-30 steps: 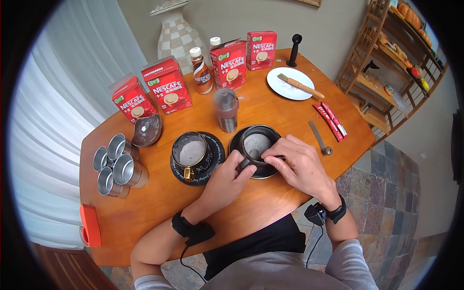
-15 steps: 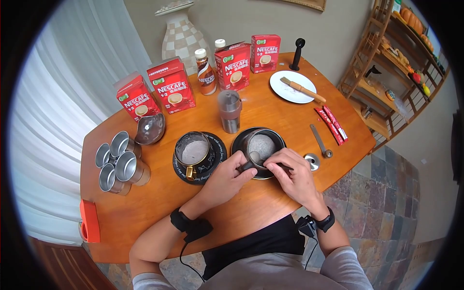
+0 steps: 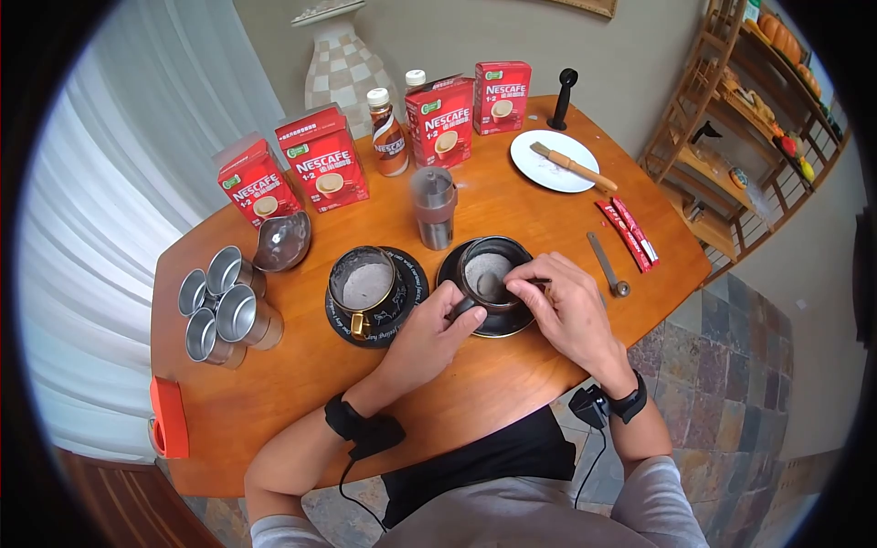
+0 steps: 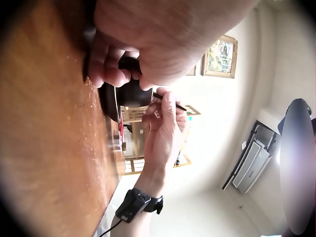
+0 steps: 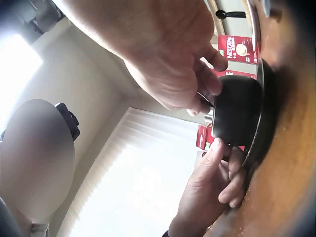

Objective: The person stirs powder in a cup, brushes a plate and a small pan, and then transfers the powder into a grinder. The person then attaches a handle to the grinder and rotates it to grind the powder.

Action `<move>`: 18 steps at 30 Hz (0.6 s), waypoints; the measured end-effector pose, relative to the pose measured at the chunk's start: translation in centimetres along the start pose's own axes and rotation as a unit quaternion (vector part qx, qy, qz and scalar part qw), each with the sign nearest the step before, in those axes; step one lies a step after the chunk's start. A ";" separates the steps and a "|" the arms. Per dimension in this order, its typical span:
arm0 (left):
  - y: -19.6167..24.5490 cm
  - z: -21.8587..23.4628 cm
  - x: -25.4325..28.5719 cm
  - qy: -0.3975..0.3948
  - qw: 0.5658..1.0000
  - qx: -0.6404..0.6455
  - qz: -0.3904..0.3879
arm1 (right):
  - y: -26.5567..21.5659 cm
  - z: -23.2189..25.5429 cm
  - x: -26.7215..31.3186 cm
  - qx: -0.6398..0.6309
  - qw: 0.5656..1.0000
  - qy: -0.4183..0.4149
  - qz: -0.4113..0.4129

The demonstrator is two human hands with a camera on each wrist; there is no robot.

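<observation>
A black cup (image 5: pixel 238 108) of greyish powder stands on a dark saucer (image 3: pixel 498 325) near the table's front. My left hand (image 3: pixel 434 333) grips its handle between thumb and fingers, at the cup's near left side. From the right, my right hand (image 3: pixel 574 312) pinches the handle of a spoon (image 3: pixel 491 284), whose bowl lies in the powder. The spoon's dark handle (image 4: pixel 180 106) pokes out past the fingers in the left wrist view. Left of this cup, a second black cup (image 3: pixel 382 297) with a gold handle holds similar powder on its own lettered saucer (image 3: pixel 413 270).
A grinder-like metal cylinder (image 3: pixel 435 219) stands behind the cups. Several metal cups (image 3: pixel 260 324) and a dark bowl (image 3: pixel 281 242) are at left. Red coffee boxes (image 3: pixel 324 164) line the back. A white plate (image 3: pixel 539 173) with a brush, red sachets (image 3: pixel 628 236) and a measuring scoop (image 3: pixel 607 265) lie right.
The spoon's bowl has shifted through the powder toward the cup's middle, the right hand moving slightly with it. A metal disc seen beside that hand half a second ago is now mostly hidden.
</observation>
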State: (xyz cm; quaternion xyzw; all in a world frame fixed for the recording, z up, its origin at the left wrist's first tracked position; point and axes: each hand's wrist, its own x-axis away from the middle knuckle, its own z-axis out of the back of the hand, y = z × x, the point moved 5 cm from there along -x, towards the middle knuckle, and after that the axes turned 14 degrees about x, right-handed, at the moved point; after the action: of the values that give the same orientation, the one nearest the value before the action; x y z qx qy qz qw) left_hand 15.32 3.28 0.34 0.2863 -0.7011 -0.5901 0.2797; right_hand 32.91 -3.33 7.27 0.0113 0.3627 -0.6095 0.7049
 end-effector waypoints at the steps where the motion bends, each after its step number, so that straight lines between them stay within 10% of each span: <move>1: 0.1 -0.1 0.0 0.003 1.000 -0.005 -0.003 | 0.0 0.1 -0.2 0.002 1.000 0.014 0.001; 18: 0.0 0.2 0.1 0.017 0.999 -0.048 -0.006 | 0.4 0.6 -0.9 0.053 0.997 -0.039 0.036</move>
State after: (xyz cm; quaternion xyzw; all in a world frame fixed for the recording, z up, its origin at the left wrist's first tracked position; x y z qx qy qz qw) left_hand 15.09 3.35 0.29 0.2869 -0.6655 -0.6199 0.3008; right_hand 33.54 -2.75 8.05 0.0377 0.3015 -0.6017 0.7386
